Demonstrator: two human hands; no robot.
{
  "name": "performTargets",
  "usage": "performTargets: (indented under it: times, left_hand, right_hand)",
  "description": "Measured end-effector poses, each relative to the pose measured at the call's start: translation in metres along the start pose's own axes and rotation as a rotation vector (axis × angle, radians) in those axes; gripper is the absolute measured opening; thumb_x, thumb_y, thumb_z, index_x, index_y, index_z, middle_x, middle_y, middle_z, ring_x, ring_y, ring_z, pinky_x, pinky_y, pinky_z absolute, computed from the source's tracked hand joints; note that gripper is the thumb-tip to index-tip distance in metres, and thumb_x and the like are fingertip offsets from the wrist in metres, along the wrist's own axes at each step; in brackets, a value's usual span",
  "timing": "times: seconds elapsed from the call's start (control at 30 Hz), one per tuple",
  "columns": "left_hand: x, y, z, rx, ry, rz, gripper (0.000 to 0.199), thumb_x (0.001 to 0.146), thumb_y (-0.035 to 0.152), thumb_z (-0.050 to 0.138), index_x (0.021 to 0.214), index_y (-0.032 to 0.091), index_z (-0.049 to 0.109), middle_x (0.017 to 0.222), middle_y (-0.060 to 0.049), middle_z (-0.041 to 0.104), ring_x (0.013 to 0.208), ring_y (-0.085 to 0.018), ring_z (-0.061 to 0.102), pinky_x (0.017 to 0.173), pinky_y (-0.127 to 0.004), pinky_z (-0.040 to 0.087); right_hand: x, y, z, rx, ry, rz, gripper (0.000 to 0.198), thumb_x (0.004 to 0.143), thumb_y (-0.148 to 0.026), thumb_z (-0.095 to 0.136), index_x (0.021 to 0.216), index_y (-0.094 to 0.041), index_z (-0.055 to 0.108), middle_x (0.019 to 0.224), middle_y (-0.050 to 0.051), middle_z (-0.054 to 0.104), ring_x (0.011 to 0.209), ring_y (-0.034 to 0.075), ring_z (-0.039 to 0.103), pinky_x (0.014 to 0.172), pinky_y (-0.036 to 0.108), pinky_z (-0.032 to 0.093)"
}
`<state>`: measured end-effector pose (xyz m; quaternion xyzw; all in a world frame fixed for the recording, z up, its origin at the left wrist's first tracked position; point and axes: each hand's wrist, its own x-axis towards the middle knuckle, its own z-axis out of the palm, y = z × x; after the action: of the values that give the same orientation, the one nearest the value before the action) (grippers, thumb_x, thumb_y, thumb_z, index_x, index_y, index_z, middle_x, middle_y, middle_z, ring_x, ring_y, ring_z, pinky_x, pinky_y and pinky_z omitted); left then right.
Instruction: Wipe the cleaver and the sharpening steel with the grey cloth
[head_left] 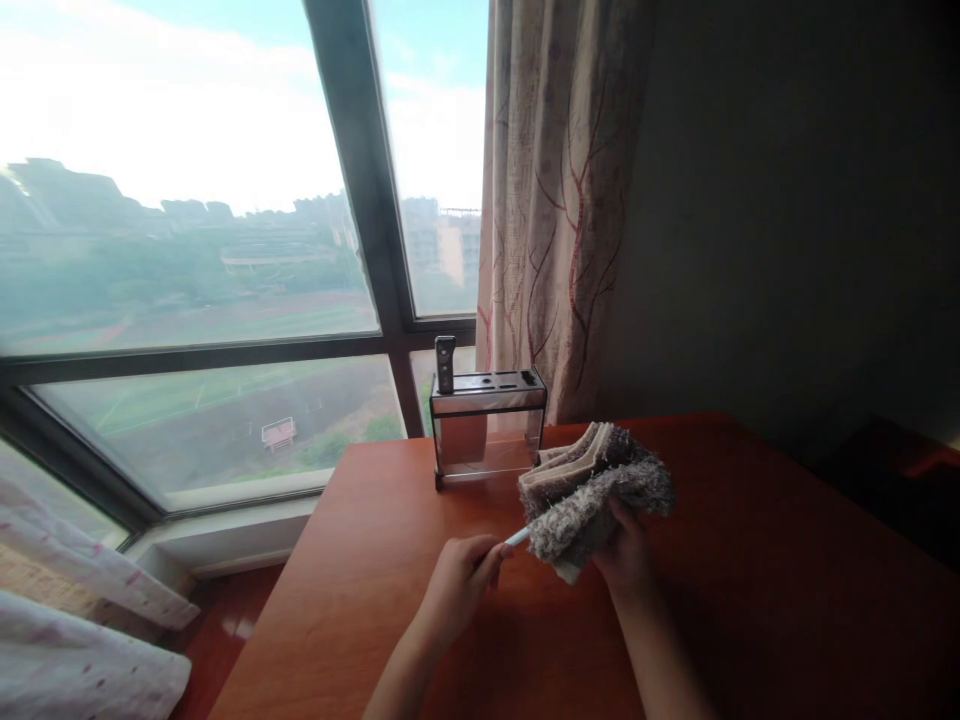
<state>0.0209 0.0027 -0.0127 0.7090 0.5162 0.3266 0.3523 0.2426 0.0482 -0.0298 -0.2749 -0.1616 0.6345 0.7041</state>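
My left hand [472, 565] is closed around the thin white handle [517, 537] of a fluffy grey duster. The duster head [581, 510] is shaggy and grey, with beige folded cloth layers showing on its upper left side. My right hand [624, 545] grips the head from below and from the right, and its fingers are partly hidden by the pile. The duster is held at a tilt above the wooden table [360, 590]. Just behind it stands a clear box with a black frame [487, 440].
A small dark upright device with buttons [445, 363] rests on the box's top at its left end. Beyond the table are a large window [187, 250] and a patterned curtain [562, 200]. White spotted fabric [82, 650] hangs at the lower left.
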Motion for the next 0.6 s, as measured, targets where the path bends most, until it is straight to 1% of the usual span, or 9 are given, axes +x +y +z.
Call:
performTargets:
  times: [0.1, 0.2, 0.3, 0.43, 0.6]
  left_hand:
    - [0.001, -0.002, -0.001, 0.09, 0.054, 0.004, 0.045, 0.091, 0.046, 0.044, 0.062, 0.015, 0.062, 0.052, 0.001, 0.055, 0.051, -0.011, 0.047, 0.051, -0.021, 0.031]
    - [0.0, -0.001, -0.003, 0.204, 0.128, 0.007, 0.043, 0.09, 0.044, 0.046, 0.06, 0.017, 0.06, 0.054, 0.001, 0.056, 0.052, -0.012, 0.048, 0.052, -0.021, 0.031]
    - [-0.001, 0.001, -0.003, 0.318, 0.188, 0.037, 0.04, 0.091, 0.044, 0.045, 0.066, 0.018, 0.063, 0.06, -0.001, 0.061, 0.057, -0.013, 0.053, 0.054, -0.022, 0.033]
    - [-0.003, 0.001, -0.001, 0.421, 0.262, 0.048, 0.035, 0.091, 0.043, 0.045, 0.078, 0.021, 0.068, 0.069, -0.002, 0.066, 0.061, -0.014, 0.057, 0.056, -0.023, 0.035]
    - [-0.004, -0.002, -0.001, 0.44, 0.342, 0.05, 0.027, 0.09, 0.042, 0.049, 0.09, 0.024, 0.068, 0.077, -0.002, 0.068, 0.062, -0.014, 0.06, 0.057, -0.023, 0.039]
  right_hand:
    - [-0.001, 0.0, 0.005, -0.009, 0.003, 0.003, 0.05, 0.064, -0.035, 0.074, 0.112, -0.027, 0.064, 0.106, 0.002, 0.072, 0.104, 0.027, 0.064, 0.1, 0.048, 0.043]
    - [-0.001, 0.002, 0.008, -0.013, -0.006, 0.034, 0.048, 0.067, -0.034, 0.074, 0.113, -0.024, 0.063, 0.102, 0.002, 0.073, 0.103, 0.026, 0.064, 0.097, 0.046, 0.046]
    - [0.001, 0.004, 0.011, -0.018, 0.002, 0.037, 0.048, 0.069, -0.034, 0.073, 0.115, -0.023, 0.062, 0.102, 0.002, 0.073, 0.103, 0.025, 0.064, 0.095, 0.042, 0.048]
    - [0.004, 0.007, 0.013, -0.072, 0.067, -0.004, 0.053, 0.07, -0.036, 0.074, 0.119, -0.022, 0.06, 0.105, 0.002, 0.072, 0.104, 0.024, 0.064, 0.09, 0.039, 0.052]
    - [0.006, 0.01, 0.018, -0.156, 0.201, -0.137, 0.061, 0.068, -0.037, 0.076, 0.124, -0.026, 0.055, 0.116, 0.001, 0.068, 0.109, 0.023, 0.061, 0.087, 0.035, 0.054]
